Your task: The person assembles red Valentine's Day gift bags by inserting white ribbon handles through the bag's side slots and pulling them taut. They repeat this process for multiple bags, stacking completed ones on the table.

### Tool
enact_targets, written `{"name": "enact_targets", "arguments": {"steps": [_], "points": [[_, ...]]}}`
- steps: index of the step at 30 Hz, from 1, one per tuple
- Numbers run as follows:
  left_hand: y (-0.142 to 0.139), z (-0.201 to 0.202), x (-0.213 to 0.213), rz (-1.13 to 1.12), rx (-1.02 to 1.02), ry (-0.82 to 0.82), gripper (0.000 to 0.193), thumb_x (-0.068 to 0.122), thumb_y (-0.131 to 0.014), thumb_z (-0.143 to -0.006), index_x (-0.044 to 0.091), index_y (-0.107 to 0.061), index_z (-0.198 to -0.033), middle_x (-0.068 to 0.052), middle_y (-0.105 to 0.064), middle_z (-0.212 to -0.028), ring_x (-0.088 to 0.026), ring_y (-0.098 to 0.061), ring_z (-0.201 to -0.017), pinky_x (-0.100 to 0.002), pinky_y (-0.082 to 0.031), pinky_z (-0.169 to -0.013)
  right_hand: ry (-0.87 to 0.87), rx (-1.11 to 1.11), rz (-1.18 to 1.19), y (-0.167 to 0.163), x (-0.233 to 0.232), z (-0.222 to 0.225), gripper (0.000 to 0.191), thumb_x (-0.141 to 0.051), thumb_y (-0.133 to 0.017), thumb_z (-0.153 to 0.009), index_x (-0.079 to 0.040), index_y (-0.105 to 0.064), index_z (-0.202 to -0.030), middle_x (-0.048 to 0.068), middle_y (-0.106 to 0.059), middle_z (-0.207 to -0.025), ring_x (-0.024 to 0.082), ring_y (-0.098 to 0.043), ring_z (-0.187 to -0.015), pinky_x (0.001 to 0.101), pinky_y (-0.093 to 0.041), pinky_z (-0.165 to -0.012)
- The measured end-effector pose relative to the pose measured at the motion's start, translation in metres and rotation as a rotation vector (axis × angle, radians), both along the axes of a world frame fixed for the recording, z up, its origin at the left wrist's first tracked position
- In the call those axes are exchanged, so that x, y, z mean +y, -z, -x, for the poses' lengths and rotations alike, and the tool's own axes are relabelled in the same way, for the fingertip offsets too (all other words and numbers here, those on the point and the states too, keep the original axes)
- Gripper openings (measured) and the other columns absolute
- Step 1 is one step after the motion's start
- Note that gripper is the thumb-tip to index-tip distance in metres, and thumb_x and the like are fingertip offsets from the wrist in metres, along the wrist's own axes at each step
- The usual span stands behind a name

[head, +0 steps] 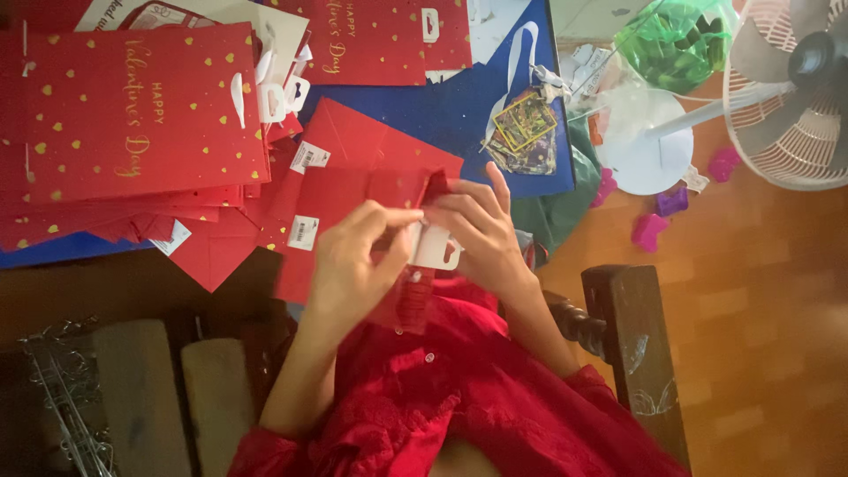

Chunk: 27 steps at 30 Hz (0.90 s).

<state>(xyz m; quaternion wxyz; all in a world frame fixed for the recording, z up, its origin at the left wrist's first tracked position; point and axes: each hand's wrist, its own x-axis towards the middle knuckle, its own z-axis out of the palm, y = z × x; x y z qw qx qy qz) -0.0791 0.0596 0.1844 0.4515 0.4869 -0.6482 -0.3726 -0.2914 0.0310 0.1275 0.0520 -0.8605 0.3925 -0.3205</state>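
red paper bag (353,208) sits between both hands; left hand (353,261) and right hand (481,234) pinch its white handle (435,247)

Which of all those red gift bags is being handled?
The flat red bag between both hands, white tag pinched; the others lie stacked, untouched, at upper left.

Both hands, left hand (353,261) and right hand (481,234), pinch a white hang tab (435,247) on a flat red gift bag (353,208); a stack of red bags (132,115) lies beside them.
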Motion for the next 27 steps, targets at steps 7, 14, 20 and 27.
{"name": "enact_targets", "arguments": {"steps": [7,14,20,27], "points": [[-0.035,-0.027,0.032,0.988,-0.148,0.082,0.020,0.006,-0.080,-0.087,0.009,-0.072,-0.105,-0.006,-0.068,-0.102,-0.024,-0.072,-0.090,-0.037,-0.062,-0.075,0.013,-0.459,0.048,0.016,-0.008,0.016,0.020,-0.013,-0.081,-0.075,-0.003,-0.067,-0.085,0.009,-0.066,-0.088,0.026,-0.068,-0.083,0.0541,-0.048,-0.110],[-0.005,0.003,0.026,0.790,-0.278,0.011,0.019,0.015,-0.083,-0.090,0.018,-0.069,-0.101,0.000,-0.068,-0.098,-0.023,-0.069,-0.087,-0.038,-0.055,-0.068,0.438,-0.653,-0.563,0.079,0.004,0.022,0.011,-0.009,-0.077,-0.092,0.003,-0.077,-0.091,0.000,-0.061,-0.070,0.004,-0.049,-0.065,0.0248,-0.039,-0.056],[0.107,0.042,-0.016,0.170,-0.440,-0.019,0.027,0.013,-0.064,-0.090,0.019,-0.068,-0.116,-0.002,-0.068,-0.102,-0.027,-0.068,-0.098,-0.042,-0.056,-0.078,0.331,-0.701,-0.844,0.114,0.000,0.021,0.017,-0.015,-0.067,-0.101,0.001,-0.074,-0.104,-0.003,-0.067,-0.081,0.001,-0.054,-0.072,0.0220,-0.046,-0.062],[0.154,0.070,-0.036,0.043,-0.569,-0.186,0.040,0.045,-0.077,-0.083,0.011,-0.062,-0.100,-0.009,-0.063,-0.098,-0.034,-0.060,-0.100,-0.046,-0.055,-0.074,0.393,-0.260,-0.275,0.085,-0.029,0.044,0.012,-0.012,-0.068,-0.101,-0.006,-0.076,-0.109,0.009,-0.074,-0.104,0.020,-0.071,-0.089,0.0339,-0.056,-0.078]]}}
